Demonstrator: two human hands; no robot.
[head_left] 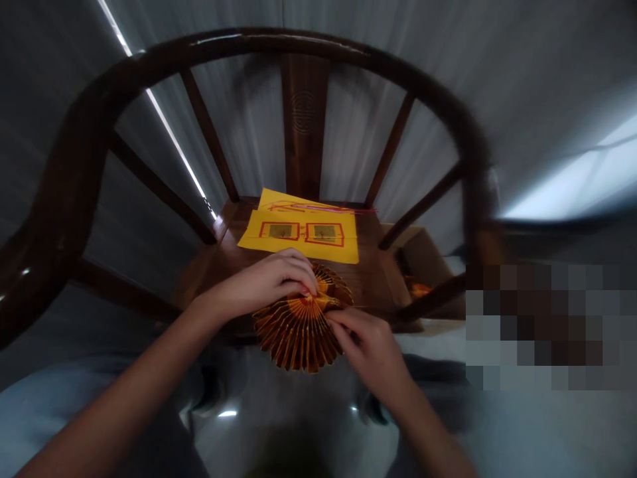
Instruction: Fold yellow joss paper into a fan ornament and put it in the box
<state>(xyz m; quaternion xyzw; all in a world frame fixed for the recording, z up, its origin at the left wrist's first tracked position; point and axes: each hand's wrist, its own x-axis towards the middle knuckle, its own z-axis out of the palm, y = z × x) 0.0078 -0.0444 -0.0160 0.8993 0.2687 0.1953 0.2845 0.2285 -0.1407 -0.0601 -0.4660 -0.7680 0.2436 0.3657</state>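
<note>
A round, pleated paper rosette [301, 335], orange-gold with dark folds, spreads out at the front edge of the chair seat. My left hand [281, 279] reaches over its upper part, with fingers and thumb pinched on the folds near the centre. On its right side my right hand [365, 338] pinches the pleats between thumb and forefinger. Just behind the rosette lie yellow paper sheets [249, 240] printed with two red-framed squares. Thin pink-red strands [318, 207] rest across the rear sheet.
A dark wooden chair with a curved rail [308, 41] and slanted spindles surrounds the seat [371, 279]. Right of the seat stands an open cardboard box [423, 249] with something orange inside. Grey curtain-like folds hang behind. The lower right is pixelated.
</note>
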